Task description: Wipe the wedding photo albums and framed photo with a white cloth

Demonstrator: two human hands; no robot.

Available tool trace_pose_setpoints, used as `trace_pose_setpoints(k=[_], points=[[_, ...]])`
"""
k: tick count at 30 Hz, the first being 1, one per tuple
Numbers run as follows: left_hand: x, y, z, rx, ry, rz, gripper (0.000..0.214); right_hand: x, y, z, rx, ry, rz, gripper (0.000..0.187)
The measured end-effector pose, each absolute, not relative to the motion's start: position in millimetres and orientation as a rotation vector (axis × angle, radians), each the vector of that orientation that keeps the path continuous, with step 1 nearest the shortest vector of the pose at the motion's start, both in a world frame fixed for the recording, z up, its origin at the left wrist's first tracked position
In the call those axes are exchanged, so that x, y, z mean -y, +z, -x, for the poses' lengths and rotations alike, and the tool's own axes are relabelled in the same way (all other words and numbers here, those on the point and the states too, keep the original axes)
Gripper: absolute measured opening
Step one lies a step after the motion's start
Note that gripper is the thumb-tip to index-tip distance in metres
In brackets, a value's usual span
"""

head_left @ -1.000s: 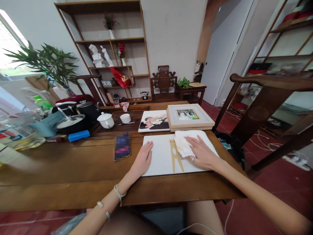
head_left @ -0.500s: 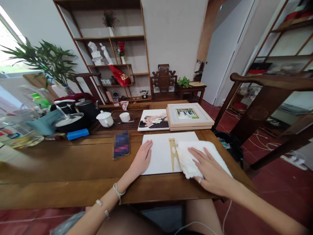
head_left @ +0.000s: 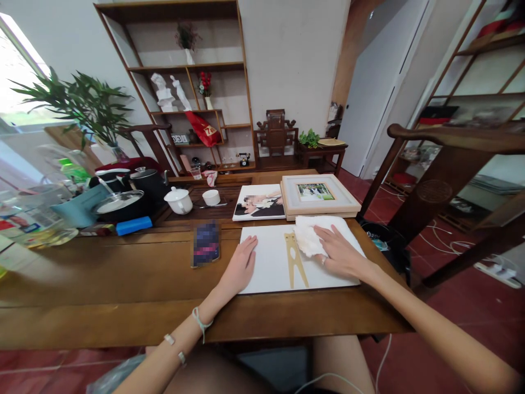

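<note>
A white flat panel (head_left: 266, 273) lies on the table, with a tan A-shaped piece (head_left: 293, 262) flat on its middle. My left hand (head_left: 241, 262) rests on the panel's left edge, fingers stretched out and holding nothing. On the upper right part of the panel, my right hand (head_left: 338, 249) presses a crumpled white cloth (head_left: 307, 232), its fingers over the top. The cloth hides the panel's top right corner and reaches up to the wooden picture frame (head_left: 344, 202) behind.
Left of the panel lies a phone (head_left: 206, 246). A photo panel (head_left: 259, 202) sits beside the frame. A lidded white bowl (head_left: 178, 201), a small white cup (head_left: 211, 197) and a blue block (head_left: 134, 225) stand further left. A wooden chair (head_left: 435, 186) is at right.
My right hand has moved the cloth up and slightly left, away from the panel's lower right. Both legs of the tan piece now show. My left hand stays on the left edge.
</note>
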State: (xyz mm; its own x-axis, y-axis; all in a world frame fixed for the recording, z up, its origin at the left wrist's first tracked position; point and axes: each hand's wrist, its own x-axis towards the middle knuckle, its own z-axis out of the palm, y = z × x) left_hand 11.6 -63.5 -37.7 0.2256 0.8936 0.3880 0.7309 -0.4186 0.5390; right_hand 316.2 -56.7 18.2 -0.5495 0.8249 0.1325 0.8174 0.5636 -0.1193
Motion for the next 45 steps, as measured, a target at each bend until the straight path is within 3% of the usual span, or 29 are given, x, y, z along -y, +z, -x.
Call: trace_pose_setpoints(k=[4,9,21,26,36,42,45], points=[[64.6,-36.1,-12.5,-1.546,0.954,-2.255,0.043,112.7,20.2,-313.8,2.626,0.028,1.405,0.037],[65.2,-34.9,-13.3,-1.537,0.945,-2.242,0.043,160.6,19.4,-315.1,2.611,0.081,1.323,0.037],[64.4,-38.4,-11.6,-1.527,0.97,-2.237,0.042,59.8,17.3,-267.6,2.446,0.189,1.522,0.046],[64.6,-38.3,-12.1,-1.534,0.954,-2.213,0.043,63.9,19.0,-262.5,2.588,0.11,1.435,0.046],[66.9,-32.4,-14.1,-1.535,0.927,-2.226,0.043,168.8,22.4,-271.4,2.702,0.021,1.256,0.075],[67.0,-31.7,-13.8,-1.537,0.908,-2.245,0.044,138.8,29.4,-278.1,2.662,0.124,1.303,0.05],[66.8,-31.8,-13.8,-1.543,0.91,-2.249,0.043,94.1,32.9,-278.7,2.624,0.138,1.413,0.048]])
